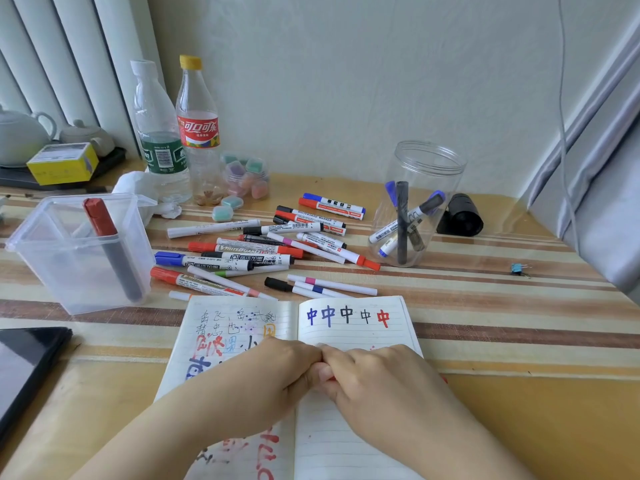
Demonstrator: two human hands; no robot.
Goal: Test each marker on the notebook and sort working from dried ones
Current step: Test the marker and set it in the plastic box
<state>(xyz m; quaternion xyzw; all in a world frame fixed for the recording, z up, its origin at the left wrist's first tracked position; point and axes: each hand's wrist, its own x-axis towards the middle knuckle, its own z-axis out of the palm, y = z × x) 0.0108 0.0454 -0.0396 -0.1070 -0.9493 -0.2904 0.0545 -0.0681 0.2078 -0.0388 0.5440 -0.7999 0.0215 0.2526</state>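
Both hands, left hand [273, 379] and right hand [367, 379], met over the open lined notebook [353, 330], grips clamped on a red marker barely visible; five test marks written, few markers sorted into clear round jar [415, 202] and square tub [79, 251], most of the pile [263, 251] left on desk [519, 393].

Soft, even daylight fills the scene; shadows are faint. Pale glare lies on the glossy bench [519, 410] right of the right hand [374, 386] and far beyond it. Wide-angle bending curves the edges. Both hands look slightly soft; markers beyond stay sharp.
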